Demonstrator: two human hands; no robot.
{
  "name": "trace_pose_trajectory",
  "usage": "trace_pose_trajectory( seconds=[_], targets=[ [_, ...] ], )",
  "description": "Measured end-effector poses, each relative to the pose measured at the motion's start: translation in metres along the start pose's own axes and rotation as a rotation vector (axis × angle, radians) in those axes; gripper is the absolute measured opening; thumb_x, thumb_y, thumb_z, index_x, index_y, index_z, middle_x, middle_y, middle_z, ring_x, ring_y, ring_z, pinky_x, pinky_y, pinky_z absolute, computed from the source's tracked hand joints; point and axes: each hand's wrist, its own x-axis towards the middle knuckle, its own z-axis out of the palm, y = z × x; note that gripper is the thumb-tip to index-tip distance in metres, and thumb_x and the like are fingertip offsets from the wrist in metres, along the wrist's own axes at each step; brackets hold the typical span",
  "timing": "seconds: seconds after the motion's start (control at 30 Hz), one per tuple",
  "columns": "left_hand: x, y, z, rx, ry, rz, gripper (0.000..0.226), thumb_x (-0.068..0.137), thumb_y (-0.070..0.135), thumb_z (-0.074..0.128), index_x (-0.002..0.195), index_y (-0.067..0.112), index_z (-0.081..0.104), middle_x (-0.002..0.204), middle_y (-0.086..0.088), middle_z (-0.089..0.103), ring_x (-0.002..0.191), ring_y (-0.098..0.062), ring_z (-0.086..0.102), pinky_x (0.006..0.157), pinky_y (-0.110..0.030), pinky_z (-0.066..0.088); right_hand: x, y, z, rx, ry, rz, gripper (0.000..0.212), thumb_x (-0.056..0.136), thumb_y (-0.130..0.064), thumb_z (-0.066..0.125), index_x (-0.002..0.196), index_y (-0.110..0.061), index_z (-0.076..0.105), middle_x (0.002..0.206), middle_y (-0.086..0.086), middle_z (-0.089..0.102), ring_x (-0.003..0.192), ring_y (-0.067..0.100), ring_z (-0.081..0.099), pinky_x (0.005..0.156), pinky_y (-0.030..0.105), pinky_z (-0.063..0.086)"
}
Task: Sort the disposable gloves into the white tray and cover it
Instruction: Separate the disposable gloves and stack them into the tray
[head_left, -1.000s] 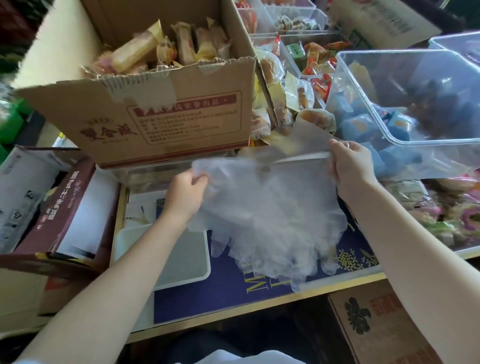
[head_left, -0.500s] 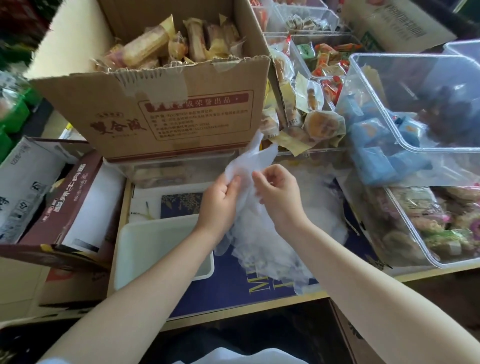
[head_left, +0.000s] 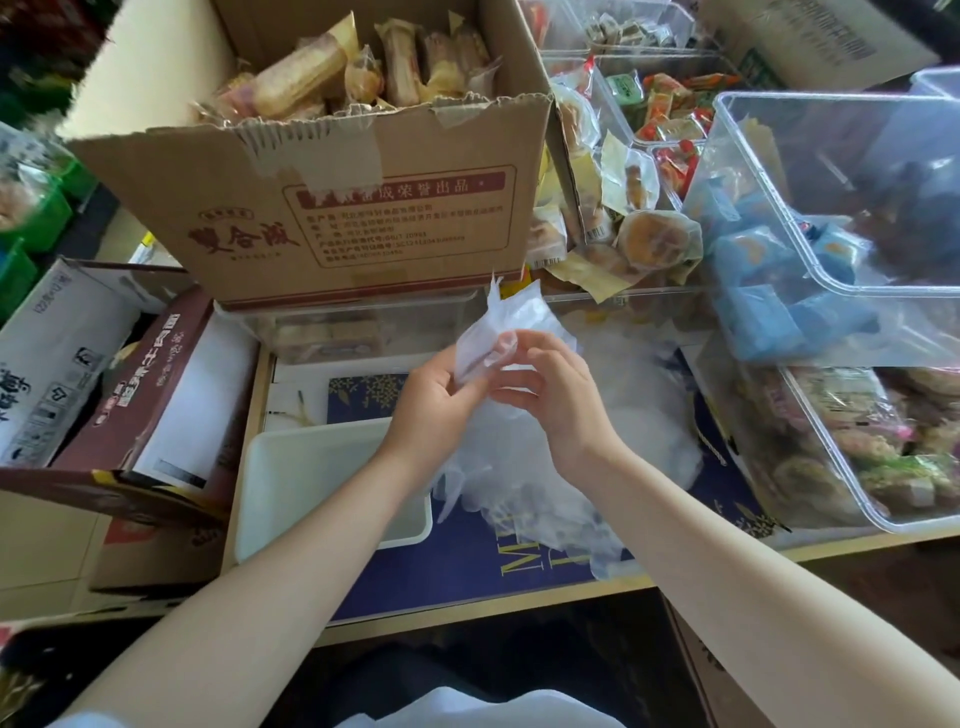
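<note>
A bundle of thin, translucent disposable plastic gloves (head_left: 524, 467) is held above the dark blue printed mat (head_left: 457, 566), just to the right of the shallow rectangular white plastic tray (head_left: 311, 467); the loose glove fingers hang down and spread over the mat, and the bundle's left edge appears to overlap the tray's right rim. The gathered cuff end is pinched between both hands — the left hand (head_left: 434, 405) is curled round it from the left, the right hand (head_left: 558, 397) nips it with thumb and fingertips from the right. The film is judged to be very light, limp and slippery: single gloves are likely to slide apart or cling, so a firm hold at the bunched cuffs is best kept, with the dangling fingers folded in as the bundle is lowered. How many gloves are held cannot be counted, since the layers blur into one pale mass. No lid for the tray can be picked out — it may lie out of view. The tray's near right corner is hidden by the left forearm, and its contents are hard to make out.
</note>
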Motion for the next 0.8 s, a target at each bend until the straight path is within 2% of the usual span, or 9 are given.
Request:
trace_pose_trajectory(
  seconds=[0.13, 0.2, 0.27, 0.33, 0.4, 0.5, 0.6, 0.73, 0.8],
  targets=[
    [0.002, 0.0, -0.005, -0.011, 0.079, -0.001, 0.019, 0.095, 0.016, 0.051, 0.102, 0.023, 0.067, 0.086, 0.015, 0.07, 0.083, 0.003, 0.063, 0.075, -0.011, 0.043, -0.005, 0.005, -0.011, -0.272, 0.058, -0.139, 0.032, 0.086, 0.009, 0.041, 0.096, -0.016, 0.059, 0.088, 0.001, 0.063, 0.074, 0.011, 0.06, 0.07, 0.024, 0.047],
    [0.001, 0.003, -0.008, -0.052, 0.047, 0.002, 0.019, 0.095, 0.011, 0.049, 0.101, 0.017, 0.066, 0.069, 0.02, 0.066, 0.067, 0.01, 0.059, 0.066, -0.004, 0.04, -0.003, 0.007, -0.023, -0.548, 0.243, -0.287, 0.025, 0.086, -0.003, 0.056, 0.102, -0.021, 0.055, 0.101, -0.001, 0.058, 0.091, 0.012, 0.055, 0.082, 0.029, 0.044],
    [0.001, 0.007, -0.012, -0.087, -0.021, 0.029, 0.019, 0.094, 0.008, 0.049, 0.094, 0.017, 0.066, 0.072, 0.019, 0.067, 0.07, 0.011, 0.059, 0.069, -0.004, 0.04, 0.001, 0.004, -0.035, -0.578, 0.344, -0.271, 0.045, 0.083, -0.021, 0.067, 0.122, -0.022, 0.045, 0.121, -0.001, 0.047, 0.113, 0.014, 0.046, 0.098, 0.033, 0.039],
    [0.001, 0.013, -0.015, -0.124, -0.09, 0.037, 0.018, 0.092, 0.01, 0.05, 0.089, 0.02, 0.065, 0.074, 0.019, 0.07, 0.066, 0.009, 0.059, 0.068, -0.007, 0.04, 0.008, -0.004, -0.048, -0.474, 0.276, -0.108, 0.077, 0.075, -0.037, 0.075, 0.138, -0.024, 0.032, 0.137, -0.001, 0.041, 0.126, 0.015, 0.039, 0.106, 0.038, 0.036],
    [0.002, 0.018, -0.018, -0.145, -0.148, 0.05, 0.011, 0.088, 0.015, 0.052, 0.089, 0.017, 0.063, 0.074, 0.016, 0.071, 0.062, 0.007, 0.058, 0.065, -0.007, 0.041, 0.012, -0.01, -0.058, -0.394, 0.085, 0.042, 0.093, 0.057, -0.056, 0.08, 0.136, -0.027, 0.04, 0.134, 0.0, 0.051, 0.123, 0.02, 0.049, 0.103, 0.045, 0.041],
    [0.003, 0.023, -0.019, -0.136, -0.181, 0.048, 0.016, 0.081, 0.026, 0.053, 0.087, 0.015, 0.062, 0.077, 0.008, 0.073, 0.074, -0.003, 0.066, 0.073, -0.016, 0.049, 0.012, -0.013, -0.066, -0.318, -0.147, 0.074, 0.058, 0.063, -0.044, 0.081, 0.109, -0.012, 0.065, 0.095, -0.003, 0.07, 0.089, 0.012, 0.066, 0.08, 0.029, 0.052],
    [0.005, 0.025, -0.018, -0.123, -0.152, 0.032, 0.014, 0.083, 0.027, 0.052, 0.084, 0.015, 0.06, 0.07, 0.006, 0.072, 0.069, -0.006, 0.067, 0.068, -0.018, 0.051, 0.008, -0.016, -0.067, -0.257, -0.192, 0.005, 0.031, 0.071, -0.027, 0.076, 0.094, -0.008, 0.066, 0.067, -0.007, 0.068, 0.06, 0.005, 0.062, 0.053, 0.016, 0.047],
    [0.006, 0.028, -0.016, -0.066, -0.102, 0.028, 0.02, 0.096, 0.019, 0.044, 0.081, 0.015, 0.058, 0.062, 0.007, 0.07, 0.062, -0.005, 0.067, 0.061, -0.014, 0.05, 0.007, -0.017, -0.072, -0.177, -0.226, 0.016, 0.085, 0.041, -0.052, 0.088, 0.113, -0.015, 0.059, 0.098, 0.0, 0.068, 0.087, 0.013, 0.066, 0.076, 0.026, 0.055],
    [0.008, 0.027, -0.017, -0.039, -0.073, 0.034, 0.023, 0.094, 0.026, 0.045, 0.079, 0.02, 0.061, 0.064, 0.006, 0.07, 0.067, -0.007, 0.067, 0.066, -0.021, 0.052, 0.005, -0.019, -0.076, -0.182, -0.263, 0.066, 0.077, 0.046, -0.047, 0.088, 0.11, -0.018, 0.059, 0.097, -0.001, 0.068, 0.086, 0.012, 0.067, 0.075, 0.025, 0.055]
  ],
)
